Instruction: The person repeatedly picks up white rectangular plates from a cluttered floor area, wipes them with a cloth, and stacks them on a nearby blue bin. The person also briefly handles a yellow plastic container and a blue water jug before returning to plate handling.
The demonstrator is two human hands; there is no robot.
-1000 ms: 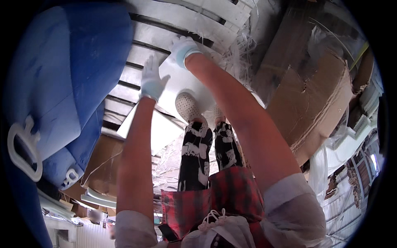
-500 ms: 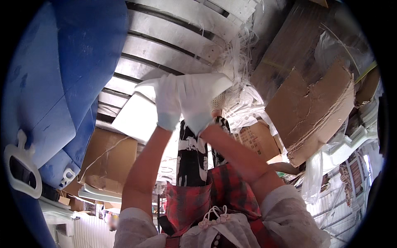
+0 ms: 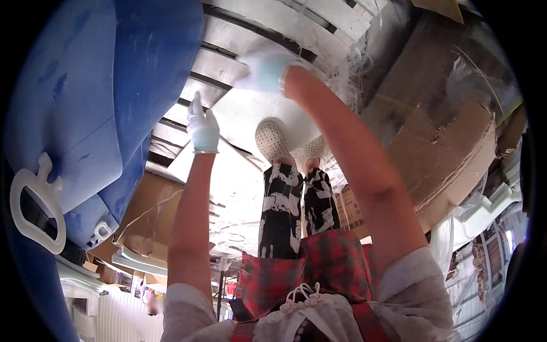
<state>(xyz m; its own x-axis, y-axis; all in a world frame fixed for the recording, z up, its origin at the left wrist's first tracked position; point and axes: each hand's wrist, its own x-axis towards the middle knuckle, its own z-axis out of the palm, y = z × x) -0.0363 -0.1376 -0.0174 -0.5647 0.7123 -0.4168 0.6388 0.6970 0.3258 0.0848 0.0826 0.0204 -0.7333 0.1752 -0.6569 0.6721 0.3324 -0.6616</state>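
Note:
My left hand (image 3: 203,126), in a white glove with a pale blue cuff, has its fingers stretched out and the thumb apart. It holds nothing and is at the left edge of a white textured sheet (image 3: 236,115). My right hand (image 3: 263,69), gloved alike, is over the far part of that sheet. Motion smears its fingers, so their pose and any grip are hidden. The sheet spreads over the slats in front of my shoes (image 3: 271,140). A second flat white panel (image 3: 228,171) lies nearer, left of my legs.
Metal-looking slats (image 3: 225,65) with dark gaps run underneath. Large blue panels (image 3: 154,51) with a white handle (image 3: 40,205) stand at the left. Torn cardboard (image 3: 450,154) and plastic scraps (image 3: 347,74) lie at the right. A brown carton (image 3: 149,214) is near left.
My hands, together on the curved white sheet before, are now apart. The right has swung farther away, the left is to the left. The sheet now lies flatter, and my shoes show.

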